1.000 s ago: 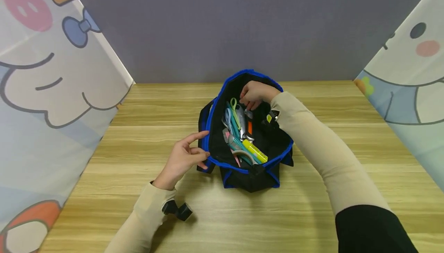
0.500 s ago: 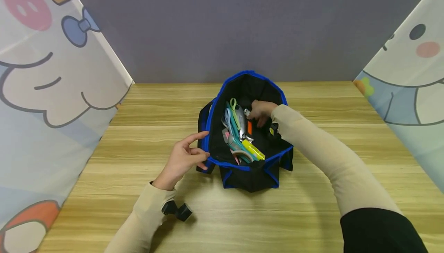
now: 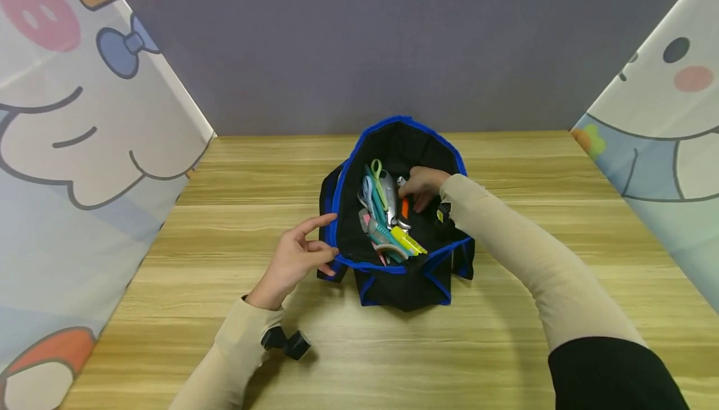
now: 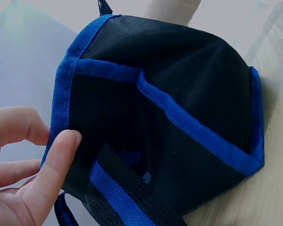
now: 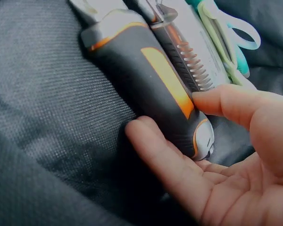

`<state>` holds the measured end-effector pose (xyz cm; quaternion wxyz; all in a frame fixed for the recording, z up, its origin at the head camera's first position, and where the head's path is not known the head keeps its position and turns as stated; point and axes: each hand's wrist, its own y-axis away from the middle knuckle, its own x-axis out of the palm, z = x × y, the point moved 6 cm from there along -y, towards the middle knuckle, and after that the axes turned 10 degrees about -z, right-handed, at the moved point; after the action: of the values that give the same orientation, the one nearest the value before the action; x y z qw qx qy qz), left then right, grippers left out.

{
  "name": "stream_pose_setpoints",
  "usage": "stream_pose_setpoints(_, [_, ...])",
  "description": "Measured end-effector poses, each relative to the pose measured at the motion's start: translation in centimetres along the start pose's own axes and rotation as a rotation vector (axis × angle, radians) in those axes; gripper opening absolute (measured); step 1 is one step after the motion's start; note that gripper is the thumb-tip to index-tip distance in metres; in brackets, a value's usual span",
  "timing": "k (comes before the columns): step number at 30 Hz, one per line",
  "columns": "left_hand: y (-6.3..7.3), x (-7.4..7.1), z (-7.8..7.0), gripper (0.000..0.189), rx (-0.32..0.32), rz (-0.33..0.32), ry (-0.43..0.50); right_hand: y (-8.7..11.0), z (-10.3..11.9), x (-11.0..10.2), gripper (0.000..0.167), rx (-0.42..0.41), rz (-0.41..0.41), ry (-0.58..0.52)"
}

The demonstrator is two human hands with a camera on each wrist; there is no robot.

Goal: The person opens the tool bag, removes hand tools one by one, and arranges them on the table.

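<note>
A black tool bag (image 3: 405, 286) with blue trim stands open on the table. My left hand (image 3: 294, 253) pinches the blue edging (image 4: 61, 101) at its left side, thumb in front and fingers behind. Inside the bag, my right hand (image 3: 422, 186) has thumb and fingers on either side of a tool's black-and-orange handle (image 5: 153, 80), near its silver end. The tool's metal far end runs out of the right wrist view. Beside it lie a grey tool (image 3: 389, 190), green-handled scissors (image 3: 377, 170), light blue handles (image 3: 367, 191) and a bright yellow tube (image 3: 407, 240).
A pale wood-grain table (image 3: 236, 191) lies under the bag, with a grey panel (image 3: 359, 48) behind it. Cartoon-printed panels stand left (image 3: 112, 148) and right (image 3: 668, 154). A black-and-blue strap (image 4: 120, 188) crosses the bag's side pocket.
My right hand has come down and slightly right, from the back of the bag onto the black-and-orange handle. The left hand keeps its place on the edging.
</note>
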<state>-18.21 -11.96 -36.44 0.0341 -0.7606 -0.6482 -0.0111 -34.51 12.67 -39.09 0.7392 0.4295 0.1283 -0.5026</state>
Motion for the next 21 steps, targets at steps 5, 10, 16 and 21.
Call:
stream_pose_setpoints(5, [0.1, -0.1, -0.1, 0.065, 0.001, -0.003, -0.004, -0.3, -0.5, 0.0, 0.038, 0.019, 0.008, -0.058])
stream_pose_setpoints(10, [0.1, -0.1, -0.1, 0.065, 0.006, 0.001, 0.006, -0.3, -0.5, -0.2, 0.023, 0.011, 0.024, -0.093])
stream_pose_setpoints(16, [0.2, -0.2, -0.1, 0.066, -0.001, -0.006, 0.006, 0.0, 0.3, -0.7, 0.027, -0.029, 0.014, -0.118])
stream_pose_setpoints(21, [0.2, -0.3, -0.1, 0.065, -0.009, -0.007, -0.003, 0.9, 1.5, -1.2, 0.062, -0.081, 0.032, -0.126])
